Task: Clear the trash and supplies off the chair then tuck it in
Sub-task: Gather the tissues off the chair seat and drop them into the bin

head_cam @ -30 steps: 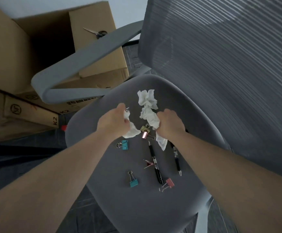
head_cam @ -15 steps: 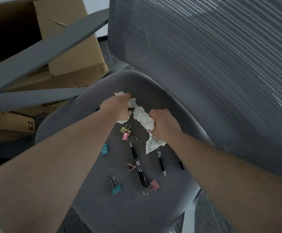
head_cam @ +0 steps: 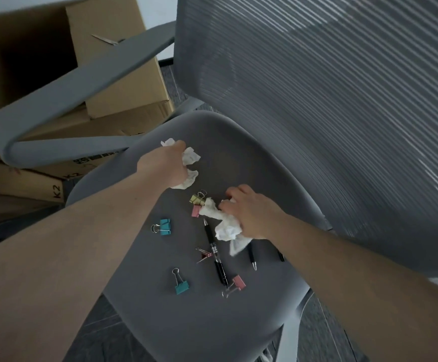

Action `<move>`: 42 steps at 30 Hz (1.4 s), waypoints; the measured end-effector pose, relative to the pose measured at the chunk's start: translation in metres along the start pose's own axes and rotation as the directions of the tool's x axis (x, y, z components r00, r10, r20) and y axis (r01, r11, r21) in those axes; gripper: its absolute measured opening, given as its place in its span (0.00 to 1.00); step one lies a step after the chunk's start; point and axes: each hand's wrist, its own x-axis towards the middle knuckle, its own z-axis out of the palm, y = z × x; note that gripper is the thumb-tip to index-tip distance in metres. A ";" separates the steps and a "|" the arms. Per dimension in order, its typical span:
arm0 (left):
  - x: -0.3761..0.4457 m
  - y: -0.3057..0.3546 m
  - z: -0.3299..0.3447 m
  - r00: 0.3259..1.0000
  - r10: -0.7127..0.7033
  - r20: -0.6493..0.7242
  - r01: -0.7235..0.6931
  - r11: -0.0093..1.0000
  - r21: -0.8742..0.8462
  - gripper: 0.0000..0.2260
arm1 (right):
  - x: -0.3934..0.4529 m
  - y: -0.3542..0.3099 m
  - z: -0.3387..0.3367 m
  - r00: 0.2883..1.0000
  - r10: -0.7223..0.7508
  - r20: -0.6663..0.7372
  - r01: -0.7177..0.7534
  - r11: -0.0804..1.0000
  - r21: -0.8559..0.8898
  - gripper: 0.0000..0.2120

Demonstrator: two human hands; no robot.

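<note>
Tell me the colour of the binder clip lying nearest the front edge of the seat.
Teal, with silver wire handles: binder clip, clearest in the head view.

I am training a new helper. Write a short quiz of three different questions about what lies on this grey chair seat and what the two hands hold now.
1. True or false: the left hand grips crumpled white tissue.
2. How many teal binder clips lie on the grey chair seat?
3. The crumpled tissue in the right hand touches: A) the gold binder clip; B) the lower teal binder clip; C) the grey armrest.

Key: 1 true; 2 two (upper); 3 A.
</note>
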 end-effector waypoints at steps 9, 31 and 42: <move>-0.025 -0.015 0.005 0.999 -0.016 -0.047 0.016 1.000 -0.010 0.16 | -0.002 -0.013 0.006 0.979 0.051 -0.199 -0.023 0.990 0.142 0.21; -0.317 -0.117 0.059 0.919 -0.383 -0.093 0.333 0.880 -0.340 0.14 | -0.061 -0.190 -0.029 0.912 -0.342 -0.227 0.325 0.939 -0.109 0.17; -0.663 -0.117 0.263 0.671 -0.742 -0.008 0.616 0.562 -0.552 0.14 | -0.243 -0.399 0.107 0.759 -0.647 -0.074 0.605 0.743 -0.287 0.16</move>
